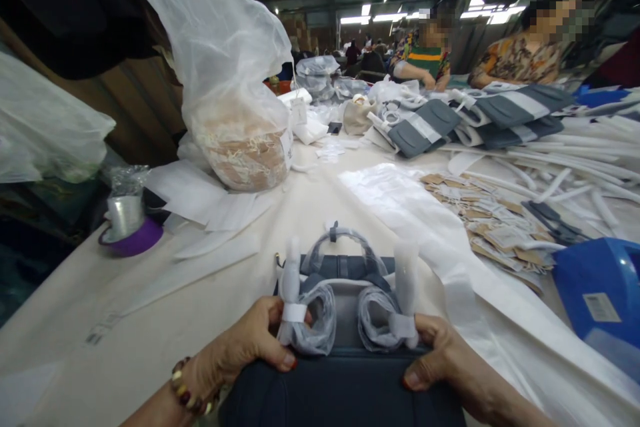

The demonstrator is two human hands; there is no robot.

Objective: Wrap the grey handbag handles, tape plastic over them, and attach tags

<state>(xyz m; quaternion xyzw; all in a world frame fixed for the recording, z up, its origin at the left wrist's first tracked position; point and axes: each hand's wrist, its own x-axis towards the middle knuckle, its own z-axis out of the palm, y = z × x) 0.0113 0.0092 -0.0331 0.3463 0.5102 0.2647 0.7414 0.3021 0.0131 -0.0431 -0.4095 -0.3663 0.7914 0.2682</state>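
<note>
A dark navy bag (350,383) is at the near edge of the table, its carry handle (345,233) upright in clear wrapping. On top of it sit two coiled straps in clear plastic, a left coil (323,323) and a right coil (375,320), each bound with a white band. My left hand (263,333) grips the bag's left upper edge, fingers behind the left coil and thumb on the front. At the right upper edge, my right hand (435,353) pinches the bag with the thumb in front. The fingertips behind are partly hidden.
A plastic-wrapped bundle (245,153) stands at the back left, near a purple tape roll (135,237). White plastic sheeting (415,213), cardboard tags (500,227) and a blue bin (600,287) lie to the right. Grey bag pieces (425,127) are piled before two co-workers (520,60).
</note>
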